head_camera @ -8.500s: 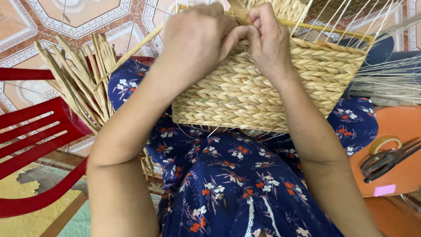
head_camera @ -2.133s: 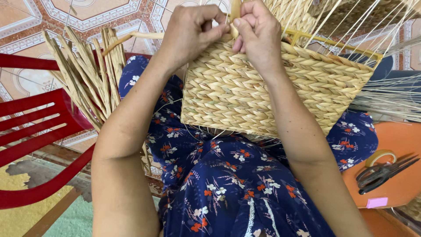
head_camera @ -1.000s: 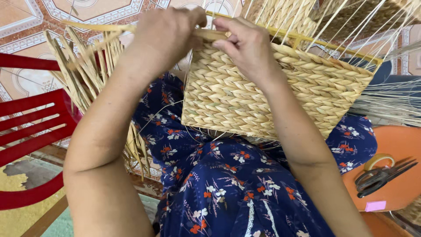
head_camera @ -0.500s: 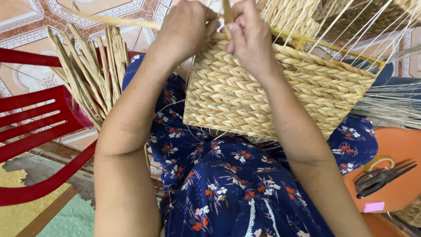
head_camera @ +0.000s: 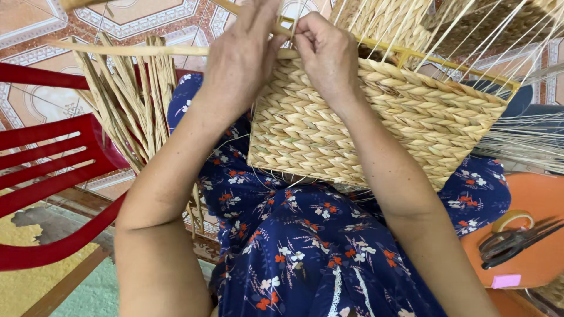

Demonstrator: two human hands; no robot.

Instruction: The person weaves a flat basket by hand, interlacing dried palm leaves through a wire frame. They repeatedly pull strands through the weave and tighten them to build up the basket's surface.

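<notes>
We are sitting beside a red chair (head_camera: pixel 53 170), a bundle of reeds (head_camera: pixel 126 111) leaning by our knee; our left hand (head_camera: pixel 241 58) is pinching a long strand (head_camera: pixel 123 50) at the rim of a woven basket (head_camera: pixel 376 126) resting on our lap; our right hand (head_camera: pixel 329 56) is closing on the same rim; scissors (head_camera: pixel 514 242) are lying on an orange stool (head_camera: pixel 531 205) at right.

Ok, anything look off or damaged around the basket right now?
Nothing stands out. The woven basket sits tilted on the lap, its weave even and unbroken. Both the left hand and right hand grip the straw strand at its rim. The scissors lie on the orange stool.
</notes>
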